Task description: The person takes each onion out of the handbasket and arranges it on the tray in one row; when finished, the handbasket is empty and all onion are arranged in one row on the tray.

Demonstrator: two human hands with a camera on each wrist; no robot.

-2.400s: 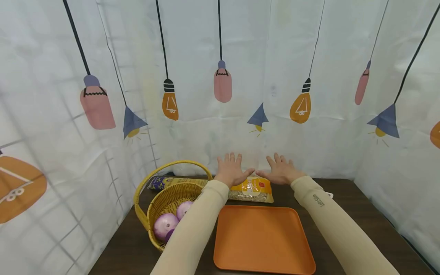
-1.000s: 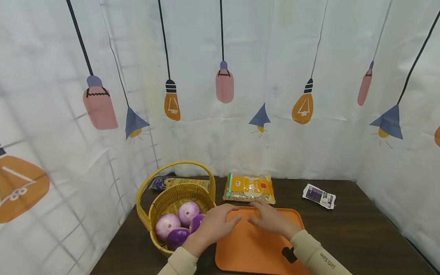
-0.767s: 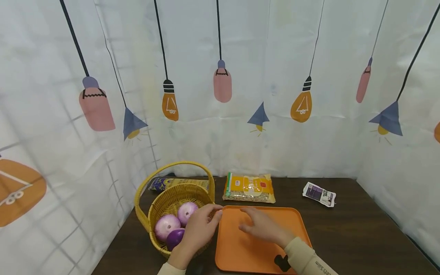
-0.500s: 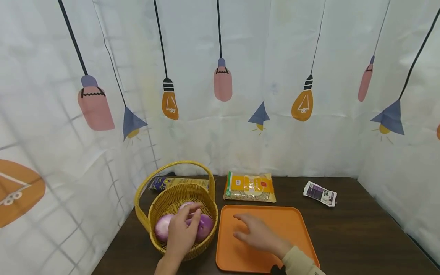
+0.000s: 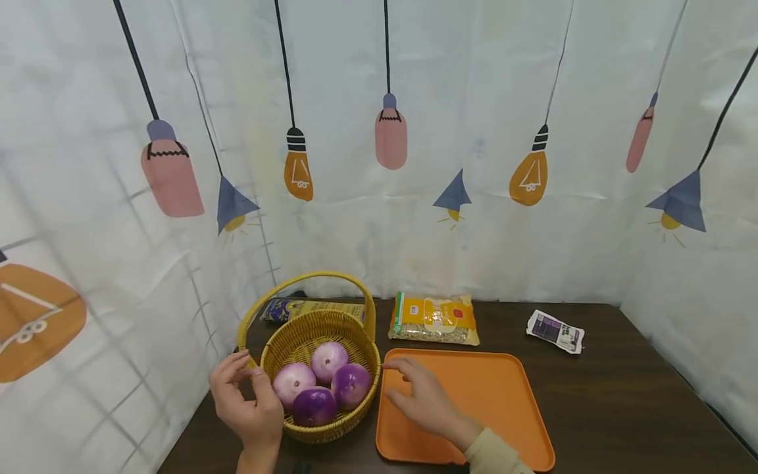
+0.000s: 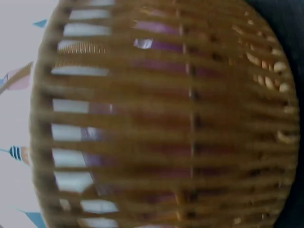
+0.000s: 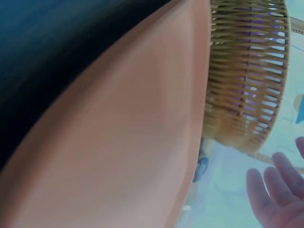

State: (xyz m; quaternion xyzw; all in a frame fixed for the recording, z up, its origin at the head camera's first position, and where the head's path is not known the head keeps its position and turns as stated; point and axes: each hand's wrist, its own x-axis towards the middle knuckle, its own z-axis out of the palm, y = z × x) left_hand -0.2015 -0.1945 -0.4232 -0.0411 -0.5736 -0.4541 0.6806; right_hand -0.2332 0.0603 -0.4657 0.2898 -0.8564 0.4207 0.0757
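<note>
A yellow wicker basket (image 5: pixel 322 434) with a tall arched handle (image 5: pixel 316 274) stands left of the orange tray (image 5: pixel 468 408). Several purple onions (image 5: pixel 314 405) lie inside it, two paler than the others. My left hand (image 5: pixel 249 401) is at the basket's left side, fingers loosely bent around nothing, fingertips overlapping the handle's lower end in the head view. Over the tray's left part, my right hand (image 5: pixel 426 401) reaches toward the basket's right rim with fingers extended. Its fingers (image 7: pixel 275 190) show in the right wrist view. The left wrist view holds the woven basket wall (image 6: pixel 166 118) up close.
Behind the tray lies an orange-and-yellow bag of grain or oats (image 5: pixel 435 319). A long purple-and-yellow packet (image 5: pixel 284 309) is behind the basket. A small white-and-purple packet (image 5: pixel 555 332) rests on the dark table (image 5: pixel 616 395) at right. Printed white curtains enclose the table.
Both hands have drawn back from far forward. The left then crossed over the onions to the basket's left side, while the right shifted left over the tray toward the basket.
</note>
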